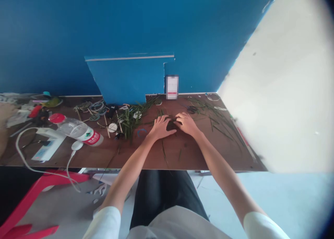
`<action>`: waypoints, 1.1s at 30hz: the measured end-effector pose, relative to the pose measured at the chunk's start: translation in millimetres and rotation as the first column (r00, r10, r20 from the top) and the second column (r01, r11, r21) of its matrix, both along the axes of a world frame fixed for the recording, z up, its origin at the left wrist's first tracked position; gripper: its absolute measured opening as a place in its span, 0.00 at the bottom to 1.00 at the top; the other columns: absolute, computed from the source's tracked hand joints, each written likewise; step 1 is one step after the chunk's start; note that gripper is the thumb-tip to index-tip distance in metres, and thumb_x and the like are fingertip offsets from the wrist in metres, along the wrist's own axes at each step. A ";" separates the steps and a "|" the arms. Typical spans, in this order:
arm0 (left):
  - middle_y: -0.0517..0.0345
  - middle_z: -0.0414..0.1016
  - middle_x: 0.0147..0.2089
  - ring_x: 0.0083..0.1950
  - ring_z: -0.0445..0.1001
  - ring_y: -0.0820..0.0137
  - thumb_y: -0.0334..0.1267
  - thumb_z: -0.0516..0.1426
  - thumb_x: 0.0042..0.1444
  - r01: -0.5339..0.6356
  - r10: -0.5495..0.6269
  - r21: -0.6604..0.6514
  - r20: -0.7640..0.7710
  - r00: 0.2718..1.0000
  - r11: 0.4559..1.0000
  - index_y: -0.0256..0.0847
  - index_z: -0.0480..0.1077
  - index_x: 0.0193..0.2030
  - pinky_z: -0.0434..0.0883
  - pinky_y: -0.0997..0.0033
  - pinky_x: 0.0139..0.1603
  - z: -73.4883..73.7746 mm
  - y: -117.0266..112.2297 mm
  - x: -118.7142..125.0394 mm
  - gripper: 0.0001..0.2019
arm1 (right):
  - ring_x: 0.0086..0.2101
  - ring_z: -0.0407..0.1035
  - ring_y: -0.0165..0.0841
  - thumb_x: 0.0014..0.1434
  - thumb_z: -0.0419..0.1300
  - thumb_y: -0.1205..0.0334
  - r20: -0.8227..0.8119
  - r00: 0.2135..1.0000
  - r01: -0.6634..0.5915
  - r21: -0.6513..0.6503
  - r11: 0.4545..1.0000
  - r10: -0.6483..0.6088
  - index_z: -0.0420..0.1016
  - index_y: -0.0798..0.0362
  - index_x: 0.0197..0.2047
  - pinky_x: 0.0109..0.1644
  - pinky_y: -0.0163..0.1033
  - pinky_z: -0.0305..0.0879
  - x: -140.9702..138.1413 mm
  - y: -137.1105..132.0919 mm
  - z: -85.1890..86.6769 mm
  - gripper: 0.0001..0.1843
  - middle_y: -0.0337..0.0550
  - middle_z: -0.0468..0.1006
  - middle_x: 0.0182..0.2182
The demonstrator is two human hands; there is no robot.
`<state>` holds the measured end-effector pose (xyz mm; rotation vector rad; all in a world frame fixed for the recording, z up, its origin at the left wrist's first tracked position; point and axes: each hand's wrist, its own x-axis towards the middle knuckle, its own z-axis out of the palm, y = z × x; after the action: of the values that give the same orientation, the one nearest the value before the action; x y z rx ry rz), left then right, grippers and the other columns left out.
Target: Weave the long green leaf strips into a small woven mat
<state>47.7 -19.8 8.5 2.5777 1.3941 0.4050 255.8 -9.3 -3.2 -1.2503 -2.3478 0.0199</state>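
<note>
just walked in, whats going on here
Someone has both hands among thin green strips on a brown tabletop. The left hand lies palm down, thumb spread; the right hand is curled just beside it. Whether either grips a strip is unclear. More strips lie heaped leftward, a plastic bottle beyond them; another person's blurred arm shows at the far left.

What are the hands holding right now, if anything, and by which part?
The left hand and right hand are among thin green strips; whether either grips one, or where, cannot be told.

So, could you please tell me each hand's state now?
Left hand: open, thumb spread, near green strips.
Right hand: curled; whether it holds anything cannot be told.
</note>
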 end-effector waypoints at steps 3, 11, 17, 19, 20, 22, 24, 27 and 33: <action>0.49 0.60 0.64 0.63 0.59 0.51 0.62 0.56 0.55 -0.045 0.045 0.034 0.007 0.999 0.998 0.45 0.65 0.58 0.61 0.47 0.61 -1.6 -0.5 4.9 0.30 | 0.47 0.64 0.41 0.62 0.59 0.61 0.007 1.000 0.006 -0.018 1.000 -0.006 0.78 0.52 0.36 0.52 0.48 0.60 1.3 -0.3 1.0 0.07 0.47 0.76 0.47; 0.49 0.64 0.61 0.60 0.62 0.53 0.61 0.60 0.52 -0.069 0.070 0.053 -0.017 0.997 0.996 0.45 0.66 0.57 0.62 0.52 0.59 1.1 -1.5 6.2 0.31 | 0.48 0.64 0.42 0.58 0.62 0.63 0.027 1.000 0.007 -0.048 0.999 -0.005 0.76 0.52 0.36 0.51 0.46 0.60 0.8 -3.4 4.7 0.03 0.46 0.75 0.47; 0.50 0.62 0.63 0.61 0.61 0.50 0.60 0.61 0.52 -0.030 0.029 0.032 0.009 1.000 0.999 0.47 0.67 0.56 0.62 0.49 0.60 0.2 -0.1 2.2 0.29 | 0.46 0.64 0.41 0.58 0.62 0.63 0.015 1.000 -0.010 -0.061 0.998 0.011 0.76 0.51 0.39 0.52 0.45 0.60 0.8 -3.5 5.6 0.05 0.46 0.76 0.44; 0.49 0.62 0.63 0.61 0.61 0.50 0.60 0.61 0.51 -0.026 0.026 0.028 0.019 0.999 0.999 0.46 0.67 0.56 0.62 0.48 0.60 -0.2 0.3 1.5 0.29 | 0.47 0.64 0.41 0.59 0.62 0.62 0.014 1.000 -0.010 -0.061 0.998 0.010 0.77 0.51 0.39 0.52 0.46 0.60 1.0 -3.7 5.8 0.05 0.46 0.76 0.44; 0.49 0.62 0.63 0.61 0.61 0.50 0.60 0.61 0.51 -0.025 0.025 0.026 0.019 1.000 0.999 0.46 0.67 0.56 0.62 0.47 0.60 -0.1 0.3 1.1 0.30 | 0.47 0.64 0.41 0.59 0.62 0.62 0.014 1.000 -0.008 -0.061 0.998 0.009 0.77 0.51 0.39 0.52 0.46 0.60 1.1 -3.8 5.8 0.05 0.47 0.76 0.44; 0.48 0.61 0.63 0.61 0.61 0.50 0.59 0.61 0.51 -0.025 0.024 0.020 0.016 1.000 0.999 0.46 0.67 0.56 0.62 0.47 0.60 0.6 -0.3 0.3 0.29 | 0.46 0.65 0.41 0.59 0.61 0.62 0.014 1.000 -0.005 -0.063 0.998 0.006 0.77 0.51 0.40 0.52 0.45 0.60 1.2 -3.7 5.8 0.06 0.47 0.76 0.43; 0.49 0.60 0.63 0.62 0.61 0.49 0.59 0.61 0.51 -0.012 0.012 0.019 0.011 1.000 1.000 0.47 0.67 0.57 0.62 0.46 0.60 1.5 -1.2 -0.7 0.30 | 0.46 0.65 0.41 0.59 0.61 0.61 0.013 1.000 -0.003 -0.067 0.998 0.004 0.77 0.51 0.40 0.52 0.45 0.60 1.2 -3.5 5.5 0.06 0.47 0.76 0.42; 0.49 0.58 0.65 0.63 0.60 0.48 0.60 0.60 0.52 0.017 -0.017 0.029 -0.005 1.000 0.999 0.49 0.65 0.59 0.61 0.45 0.61 2.8 -2.1 -1.9 0.31 | 0.46 0.65 0.41 0.59 0.61 0.61 0.009 1.000 -0.006 -0.076 0.997 0.007 0.76 0.51 0.40 0.52 0.45 0.60 1.3 -2.7 5.0 0.06 0.46 0.76 0.43; 0.48 0.59 0.65 0.63 0.60 0.49 0.61 0.60 0.52 0.013 -0.013 0.023 -0.018 1.000 1.000 0.47 0.67 0.57 0.61 0.45 0.61 3.6 -1.2 -3.6 0.30 | 0.46 0.65 0.40 0.59 0.62 0.61 0.015 1.000 -0.004 -0.073 0.997 0.005 0.76 0.51 0.40 0.52 0.44 0.60 1.4 -2.5 4.6 0.06 0.45 0.76 0.43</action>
<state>44.1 -21.0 12.1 2.6142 1.3859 0.3994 257.1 -11.8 1.4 -1.2840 -2.3816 0.0987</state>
